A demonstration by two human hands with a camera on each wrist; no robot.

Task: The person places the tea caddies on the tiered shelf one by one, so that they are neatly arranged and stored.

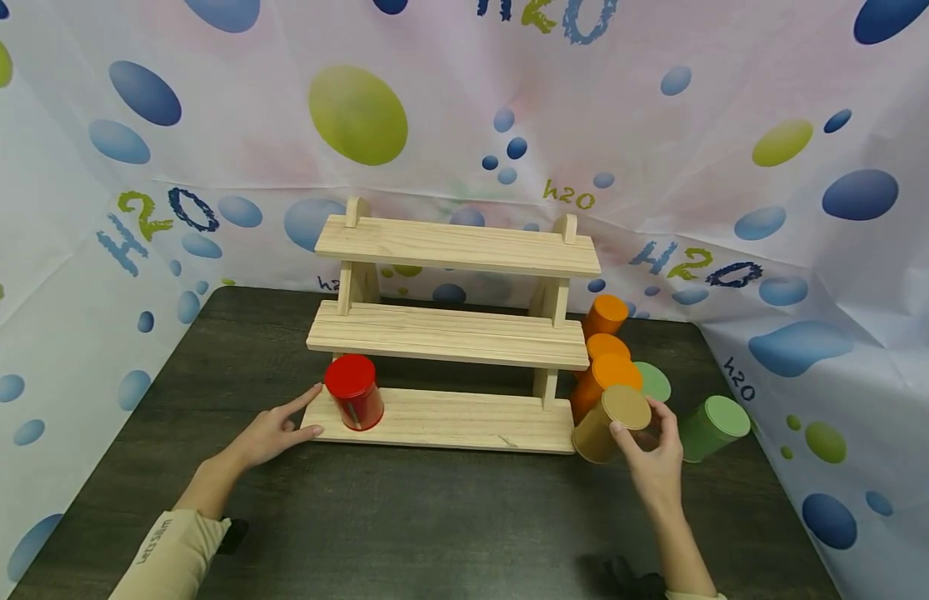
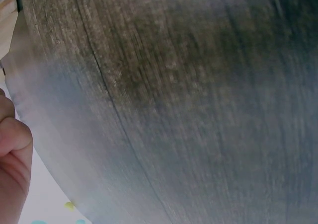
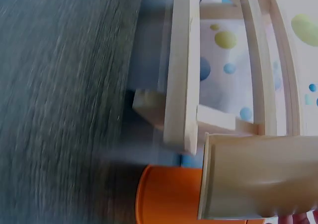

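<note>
My right hand [image 1: 657,467] grips a tan canister [image 1: 612,425] by its side, at the right end of the bottom shelf of a three-tier wooden rack [image 1: 464,421]. In the right wrist view, the tan canister [image 3: 261,177] has its base above the dark table. My left hand [image 1: 265,437] is at the left end of the bottom shelf, thumb and forefinger stretched out to its edge. Next to those fingers, a red canister [image 1: 355,393] stands upright on that shelf. Only part of the left hand [image 2: 12,159] shows in the left wrist view.
Several orange canisters [image 1: 614,372] stand along the rack's right side. Two green canisters, one in front [image 1: 715,427] and one behind [image 1: 653,381], are to the right. A dark wood-grain table [image 1: 434,525] lies below, with a dotted curtain [image 1: 449,100] behind and beside it.
</note>
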